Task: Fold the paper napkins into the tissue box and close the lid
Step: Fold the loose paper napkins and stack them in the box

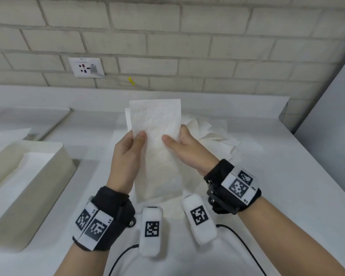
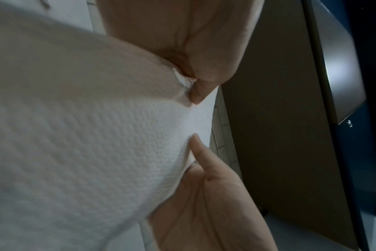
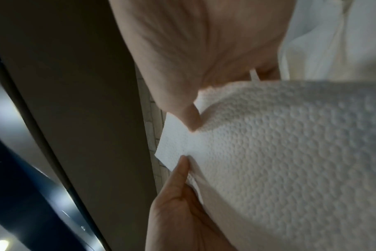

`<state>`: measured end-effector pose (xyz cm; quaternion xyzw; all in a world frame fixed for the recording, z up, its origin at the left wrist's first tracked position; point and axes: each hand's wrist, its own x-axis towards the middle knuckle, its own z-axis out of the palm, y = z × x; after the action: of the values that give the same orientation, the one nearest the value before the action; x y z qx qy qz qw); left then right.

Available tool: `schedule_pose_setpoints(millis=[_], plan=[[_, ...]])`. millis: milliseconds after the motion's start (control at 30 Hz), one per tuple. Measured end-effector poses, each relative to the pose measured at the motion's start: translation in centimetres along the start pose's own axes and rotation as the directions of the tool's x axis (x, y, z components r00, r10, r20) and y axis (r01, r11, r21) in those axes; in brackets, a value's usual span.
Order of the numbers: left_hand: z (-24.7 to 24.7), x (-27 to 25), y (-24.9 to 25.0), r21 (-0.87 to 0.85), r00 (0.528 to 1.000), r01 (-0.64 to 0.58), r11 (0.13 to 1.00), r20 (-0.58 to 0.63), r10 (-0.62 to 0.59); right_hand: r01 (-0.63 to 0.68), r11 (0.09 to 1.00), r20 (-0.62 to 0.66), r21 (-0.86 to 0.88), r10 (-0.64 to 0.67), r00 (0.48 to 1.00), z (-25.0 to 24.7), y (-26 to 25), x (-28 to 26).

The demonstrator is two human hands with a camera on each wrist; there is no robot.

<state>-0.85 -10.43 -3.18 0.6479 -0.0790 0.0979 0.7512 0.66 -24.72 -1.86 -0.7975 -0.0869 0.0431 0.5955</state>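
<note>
both hands are up over the white counter (image 1: 287,176), holding one embossed paper napkin (image 1: 157,124) upright between them, folded into a tall strip. the left hand (image 1: 127,154) pinches its left edge, thumb on the near face and fingers curled behind; the right hand (image 1: 185,148) does the same on the right edge, thumb pressed flat against the front. from the left wrist view the left thumb tip (image 2: 196,95) sits on the paper with a finger (image 2: 199,147) closing on it from the other side, and the right wrist view shows the same pinch at the napkin's corner (image 3: 174,149). behind the held sheet, toward one o'clock, a loose heap of unfolded napkins (image 1: 211,130) lies on the counter. the open tissue box (image 1: 28,176) sits at about nine o'clock, well apart from the hands, with white paper visible inside. further back at ten o'clock lies its flat lid (image 1: 38,120). a wall socket (image 1: 86,67) is set into the brick wall (image 1: 207,42) at eleven o'clock. each wrist carries a black band with printed markers (image 1: 239,186).
</note>
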Motion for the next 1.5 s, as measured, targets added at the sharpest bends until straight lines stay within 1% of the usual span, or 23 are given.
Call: schedule_pose_setpoints(millis=[33, 67, 133, 167, 200, 267, 333, 367, 433, 500, 567, 667, 700, 767, 833, 900, 967, 1100, 1167, 1267, 1333, 1433, 1500], plan=[[-0.4, 0.1, 0.0, 0.007, 1.000, -0.026, 1.000, 0.016, 0.026, -0.015, 0.999, 0.066, -0.029, 0.017, 0.998, 0.4, 0.1, 0.1], [-0.9, 0.2, -0.1, 0.030, 0.998, -0.056, 0.998, 0.030, 0.055, -0.012, 0.998, 0.099, -0.056, 0.018, 0.995, 0.7, 0.0, 0.2], [-2.3, 0.4, -0.4, 0.106, 0.990, -0.132, 0.986, 0.058, 0.127, 0.017, 0.996, 0.100, -0.088, -0.008, 0.995, 1.7, -0.4, 0.7], [-3.0, 0.4, -0.4, 0.121, 0.991, -0.126, 0.985, 0.053, 0.121, 0.047, 0.994, 0.085, -0.103, -0.038, 0.996, 2.2, -0.6, 1.0], [-3.7, 0.4, -0.2, 0.127, 0.995, -0.090, 0.988, 0.042, 0.086, 0.079, 0.990, 0.063, -0.115, -0.073, 0.995, 2.9, -0.8, 1.2], [-5.5, 0.5, 0.0, 0.180, 1.000, 0.022, 0.983, 0.016, -0.025, 0.137, 0.985, 0.004, -0.102, -0.137, 0.991, 4.6, -1.3, 1.5], [-7.3, 0.3, 0.1, 0.309, 0.990, 0.141, 0.940, -0.038, -0.136, 0.166, 0.983, -0.039, -0.074, -0.169, 0.985, 6.5, -1.5, 1.8], [-8.0, 0.1, 0.1, 0.392, 0.985, 0.169, 0.904, -0.079, -0.150, 0.163, 0.985, -0.039, -0.058, -0.166, 0.985, 7.6, -1.6, 1.9], [-8.9, -0.6, 0.1, 0.508, 0.984, 0.159, 0.847, -0.146, -0.098, 0.116, 0.993, 0.006, -0.020, -0.116, 0.993, 9.5, -1.8, 1.9], [-9.6, -1.3, 0.2, 0.540, 0.982, 0.117, 0.833, -0.188, -0.017, 0.040, 0.999, 0.075, 0.004, -0.040, 0.996, 11.3, -2.0, 1.9], [-10.4, -1.8, 0.3, 0.509, 0.978, 0.089, 0.856, -0.207, 0.021, 0.003, 1.000, 0.102, -0.002, -0.003, 0.995, 12.6, -2.5, 1.9], [-11.9, -2.2, 0.1, 0.420, 0.982, 0.079, 0.904, -0.190, 0.003, 0.072, 0.997, 0.089, 0.035, -0.075, 0.993, 14.1, -3.0, 2.1], [-12.4, -2.3, -0.1, 0.384, 0.982, 0.088, 0.919, -0.188, -0.016, 0.074, 0.996, 0.095, 0.048, -0.078, 0.992, 14.5, -3.0, 2.2], [-13.0, -2.7, -0.7, 0.312, 0.981, 0.122, 0.942, -0.182, -0.067, 0.025, 0.999, 0.132, 0.047, -0.031, 0.991, 15.3, -2.4, 2.2], [-13.3, -3.1, -1.5, 0.272, 0.976, 0.152, 0.950, -0.196, -0.100, -0.022, 1.000, 0.159, -0.017, 0.024, 0.987, 15.9, -1.4, 2.3], [-13.5, -3.0, -2.1, 0.279, 0.972, 0.153, 0.948, -0.214, -0.094, -0.040, 0.997, 0.154, -0.066, 0.050, 0.987, 16.3, -0.9, 2.5], [-13.6, -2.7, -2.1, 0.291, 0.973, 0.129, 0.948, -0.223, -0.064, -0.045, 0.996, 0.150, -0.071, 0.055, 0.987, 16.5, -1.1, 2.8], [-13.3, -1.9, -1.6, 0.330, 0.978, 0.028, 0.944, -0.204, 0.042, -0.003, 1.000, 0.119, 0.014, 0.001, 0.993, 16.0, -2.0, 3.0], [-13.2, -2.1, -1.9, 0.309, 0.984, 0.047, 0.950, -0.180, 0.010, -0.023, 1.000, 0.124, 0.012, 0.021, 0.992, 15.6, -1.8, 2.7], [-13.3, -2.3, -2.9, 0.317, 0.986, 0.114, 0.941, -0.150, -0.069, -0.077, 0.993, 0.157, -0.093, 0.091, 0.983, 15.4, -1.2, 2.5], [-13.2, -1.9, -3.0, 0.345, 0.986, 0.097, 0.934, -0.160, -0.044, -0.069, 0.992, 0.145, -0.106, 0.084, 0.986, 15.3, -1.2, 2.7], [-13.2, -1.2, -2.4, 0.322, 0.984, 0.014, 0.946, -0.171, 0.043, -0.029, 0.999, 0.127, -0.022, 0.032, 0.991, 14.8, -1.8, 3.1], [-13.0, -1.1, -2.2, 0.312, 0.989, 0.014, 0.950, -0.147, 0.033, -0.052, 0.999, 0.134, 0.004, 0.051, 0.990, 14.7, -1.8, 3.0]])
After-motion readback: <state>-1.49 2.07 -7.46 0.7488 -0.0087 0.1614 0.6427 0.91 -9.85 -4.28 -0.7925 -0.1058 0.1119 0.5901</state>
